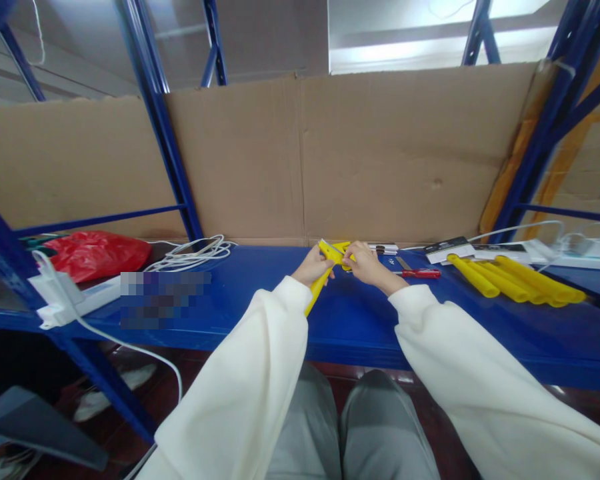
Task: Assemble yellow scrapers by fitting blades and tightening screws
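My left hand (314, 267) is wrapped round a yellow part (317, 290), whose long end slants down toward the table's front edge. My right hand (363, 262) pinches at the upper right end of the yellow piece, close beside my left hand. A thin grey edge shows between the two hands, too small to make out. Right of my right hand lies a red-handled screwdriver (421, 273). Several yellow tubes (500, 280) rest side by side farther right.
Blue table (260, 287) backed by cardboard (240, 160), with blue posts. At the left are a red plastic bag (97, 255), coiled white cable (195, 253) and a power strip (97, 297). A black-and-white box (449, 250) and chargers stand at the right.
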Tool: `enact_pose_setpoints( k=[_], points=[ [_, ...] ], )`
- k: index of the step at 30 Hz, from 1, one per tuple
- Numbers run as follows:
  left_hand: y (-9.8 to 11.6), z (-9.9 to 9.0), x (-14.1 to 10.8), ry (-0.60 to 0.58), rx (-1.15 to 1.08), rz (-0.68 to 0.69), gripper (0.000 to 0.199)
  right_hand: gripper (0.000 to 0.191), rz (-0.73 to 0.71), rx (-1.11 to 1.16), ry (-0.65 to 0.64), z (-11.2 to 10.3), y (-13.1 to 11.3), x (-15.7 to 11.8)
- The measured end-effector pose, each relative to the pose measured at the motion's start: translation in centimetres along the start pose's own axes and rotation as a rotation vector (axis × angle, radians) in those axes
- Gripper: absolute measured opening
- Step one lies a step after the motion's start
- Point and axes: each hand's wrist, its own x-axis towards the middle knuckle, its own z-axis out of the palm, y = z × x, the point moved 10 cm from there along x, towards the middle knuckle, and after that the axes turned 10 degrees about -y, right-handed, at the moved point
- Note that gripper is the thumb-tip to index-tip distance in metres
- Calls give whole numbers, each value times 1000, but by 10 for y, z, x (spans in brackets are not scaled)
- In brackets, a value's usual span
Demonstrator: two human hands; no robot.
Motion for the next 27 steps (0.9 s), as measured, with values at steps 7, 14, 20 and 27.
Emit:
enact_pose_setpoints(
  k=[7,14,20,27],
  points=[
    [6,-2,2,-20,-13,87,33,10,-14,158,66,-5,14,6],
    [11,-6,3,-23,-47,146,42,8,-51,36,148,-25,-6,-5],
    [16,-12,5,-44,-138,230,50,8,-54,-7,296,-44,-13,-15],
    [42,-21,-5,-125,-246,455,55,11,-198,46,556,-70,-23,-32]
  ],
)
